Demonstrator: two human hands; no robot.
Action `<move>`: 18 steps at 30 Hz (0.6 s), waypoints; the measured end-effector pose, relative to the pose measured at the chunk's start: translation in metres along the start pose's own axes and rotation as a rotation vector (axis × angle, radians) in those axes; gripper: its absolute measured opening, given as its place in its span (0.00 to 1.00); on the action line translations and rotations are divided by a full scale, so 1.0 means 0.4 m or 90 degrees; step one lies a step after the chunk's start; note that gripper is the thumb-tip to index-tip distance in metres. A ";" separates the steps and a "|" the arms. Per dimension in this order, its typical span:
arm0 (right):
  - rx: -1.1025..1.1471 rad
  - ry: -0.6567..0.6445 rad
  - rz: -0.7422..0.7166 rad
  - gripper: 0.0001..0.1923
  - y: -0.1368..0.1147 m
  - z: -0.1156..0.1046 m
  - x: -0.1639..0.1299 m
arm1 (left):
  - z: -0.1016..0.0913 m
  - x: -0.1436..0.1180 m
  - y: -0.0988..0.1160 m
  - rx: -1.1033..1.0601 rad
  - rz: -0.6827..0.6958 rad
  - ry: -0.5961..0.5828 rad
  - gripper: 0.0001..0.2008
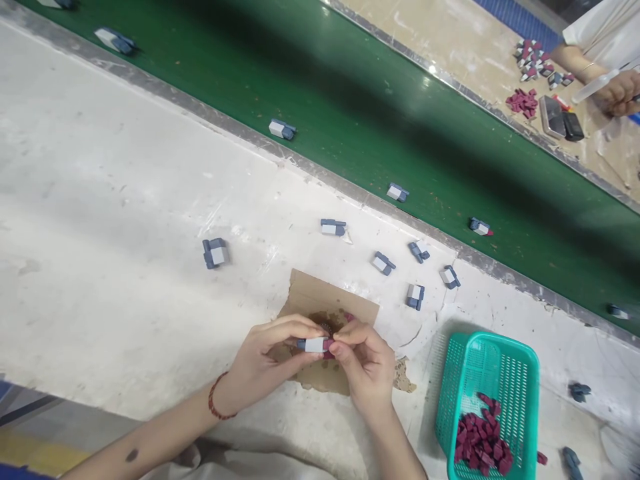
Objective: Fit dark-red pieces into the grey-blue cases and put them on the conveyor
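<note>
Both the left hand [267, 360] and the right hand [363, 360] pinched one small grey-white block [315, 345] over the cardboard scrap [320, 297] near the worktop's front edge; a slipping fingertip could drop it.

Left of the hands: the white surface [100, 200] lies open; its only obstacle is one grey-blue block [215, 253], well apart from the left hand [265, 363].
Directly ahead: the cardboard sheet [325, 300] lies flat beneath both hands and offers no obstruction.
Beyond the cardboard: a loose row of small blocks [384, 263] stands between the hands and the green belt [350, 100]; gaps between them admit fingers.
Right of the right hand [367, 367]: the teal basket [505, 373] of maroon pieces [480, 440] stands near, with a narrow lane between.
Belt: a few scattered blocks, wide lanes between them.
Far side: another person's hand [620, 93] and piled parts occupy the opposite bench.
</note>
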State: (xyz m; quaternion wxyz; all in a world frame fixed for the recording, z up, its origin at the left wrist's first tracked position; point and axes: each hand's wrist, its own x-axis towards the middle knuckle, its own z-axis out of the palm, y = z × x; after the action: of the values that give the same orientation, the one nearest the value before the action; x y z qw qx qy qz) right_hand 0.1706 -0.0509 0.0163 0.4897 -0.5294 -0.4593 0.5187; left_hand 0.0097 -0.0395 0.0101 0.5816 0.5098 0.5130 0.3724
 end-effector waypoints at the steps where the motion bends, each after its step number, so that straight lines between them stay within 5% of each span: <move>1: -0.018 0.000 0.001 0.11 -0.002 -0.002 0.000 | -0.001 0.001 0.001 -0.001 0.000 -0.003 0.04; 9: -0.124 -0.081 -0.012 0.05 -0.036 -0.042 -0.005 | -0.028 0.012 0.028 0.000 0.013 -0.104 0.05; 18: -0.151 0.039 -0.051 0.06 -0.045 -0.040 -0.013 | -0.004 0.066 0.086 0.053 -0.020 -0.149 0.06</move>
State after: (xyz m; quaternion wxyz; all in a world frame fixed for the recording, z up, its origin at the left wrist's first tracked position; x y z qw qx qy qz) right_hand 0.1869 -0.0548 0.0345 0.4578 -0.5804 -0.5232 0.4240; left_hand 0.0163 -0.0069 0.0381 0.6216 0.5655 0.4644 0.2797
